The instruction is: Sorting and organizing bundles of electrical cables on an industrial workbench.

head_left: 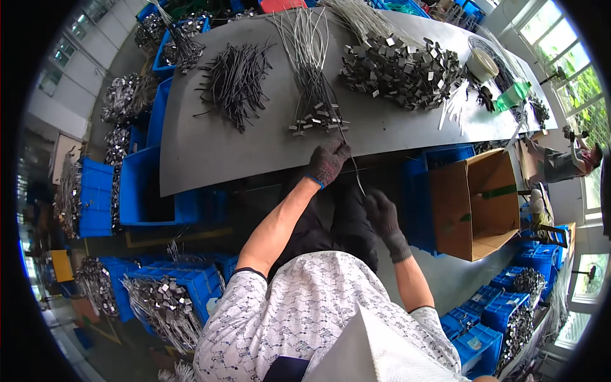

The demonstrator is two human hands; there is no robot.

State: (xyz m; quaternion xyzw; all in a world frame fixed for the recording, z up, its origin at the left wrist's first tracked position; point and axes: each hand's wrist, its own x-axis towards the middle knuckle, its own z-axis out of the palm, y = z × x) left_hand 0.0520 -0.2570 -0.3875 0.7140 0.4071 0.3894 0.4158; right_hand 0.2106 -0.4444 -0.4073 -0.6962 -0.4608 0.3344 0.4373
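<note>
In a dark knitted glove, my left hand (pixel 329 160) is closed around a thin cable (pixel 356 170) at the table's near edge. The cable bends down from there to my right hand (pixel 382 215), also gloved, whose curled fingers pinch its lower end below the edge. Just beyond my left hand lies a bundle of pale wires (pixel 307 60) with small metal end pieces (pixel 318 120). A heap of short black cables (pixel 238 83) lies to the left of it. To the right is a large pile of silvery and black metal pieces (pixel 404 75) with wires trailing behind.
The grey metal table (pixel 191 149) spans the front. White strips (pixel 453 109), a green bottle (pixel 513 95) and a round tub (pixel 482 65) are at its right. An open cardboard box (pixel 452 207) stands below. Blue crates (pixel 140 184) line the left; another person (pixel 563 162) is far right.
</note>
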